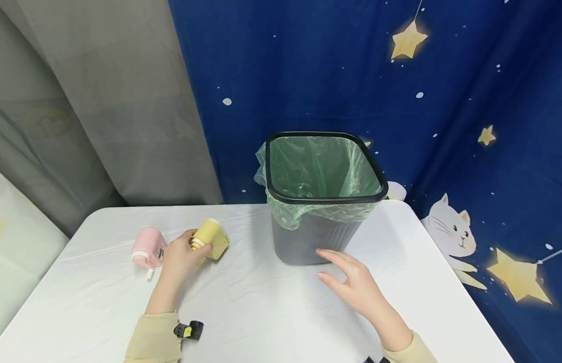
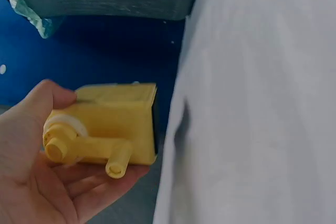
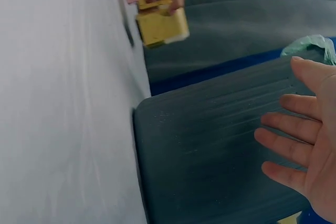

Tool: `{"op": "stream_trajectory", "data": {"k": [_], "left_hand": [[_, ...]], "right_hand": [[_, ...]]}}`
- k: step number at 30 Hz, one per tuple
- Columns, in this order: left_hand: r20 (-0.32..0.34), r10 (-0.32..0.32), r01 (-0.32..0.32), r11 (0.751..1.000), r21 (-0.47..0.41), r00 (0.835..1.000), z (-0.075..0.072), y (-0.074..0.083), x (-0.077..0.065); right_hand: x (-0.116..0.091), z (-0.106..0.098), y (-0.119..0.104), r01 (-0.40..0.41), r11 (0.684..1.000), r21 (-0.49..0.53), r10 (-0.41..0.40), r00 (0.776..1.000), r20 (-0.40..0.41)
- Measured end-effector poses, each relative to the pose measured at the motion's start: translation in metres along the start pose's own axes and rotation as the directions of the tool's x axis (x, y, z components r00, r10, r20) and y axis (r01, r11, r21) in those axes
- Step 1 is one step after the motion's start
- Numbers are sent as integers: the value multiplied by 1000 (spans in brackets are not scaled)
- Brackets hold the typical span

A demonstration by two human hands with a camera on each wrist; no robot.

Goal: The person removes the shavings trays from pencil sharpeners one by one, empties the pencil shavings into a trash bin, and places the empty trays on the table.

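My left hand (image 1: 178, 257) grips a yellow pump bottle (image 2: 113, 124), fingers beneath its square body and thumb on the other side. In the left wrist view the bottle's bent spout points toward the camera, with a pale ring around its neck. Just left of that hand, a pink bottle (image 1: 149, 243) with a white nozzle lies on the table. My right hand (image 1: 359, 288) holds nothing, its fingers spread loosely in front of the grey trash bin (image 1: 303, 239). The right wrist view shows its fingers (image 3: 289, 145) extended beside the bin's wall.
A thin green bag (image 1: 290, 214) lines the bin and folds over outside its black rim (image 1: 326, 200). The bin stands at the back of the white table (image 1: 262, 312). Behind hang a grey curtain (image 1: 140, 101) and a blue curtain (image 1: 308, 65) with stars.
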State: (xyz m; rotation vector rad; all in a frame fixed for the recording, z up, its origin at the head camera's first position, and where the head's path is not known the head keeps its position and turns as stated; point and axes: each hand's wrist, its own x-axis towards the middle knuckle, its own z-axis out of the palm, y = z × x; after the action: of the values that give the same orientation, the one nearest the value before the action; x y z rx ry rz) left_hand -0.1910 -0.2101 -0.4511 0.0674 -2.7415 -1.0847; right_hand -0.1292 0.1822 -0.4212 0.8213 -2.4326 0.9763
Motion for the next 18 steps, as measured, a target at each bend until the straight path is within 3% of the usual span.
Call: {"op": "stream_trajectory", "data": {"k": [6, 18], "left_hand": [[79, 75, -73, 997, -24, 994, -5, 13, -3], [105, 138, -130, 988, -80, 985, -11, 33, -11]], "right_hand": [[1, -2, 1, 37, 998, -41, -36, 999, 25], [10, -8, -3, 38, 999, -39, -36, 998, 46]]}}
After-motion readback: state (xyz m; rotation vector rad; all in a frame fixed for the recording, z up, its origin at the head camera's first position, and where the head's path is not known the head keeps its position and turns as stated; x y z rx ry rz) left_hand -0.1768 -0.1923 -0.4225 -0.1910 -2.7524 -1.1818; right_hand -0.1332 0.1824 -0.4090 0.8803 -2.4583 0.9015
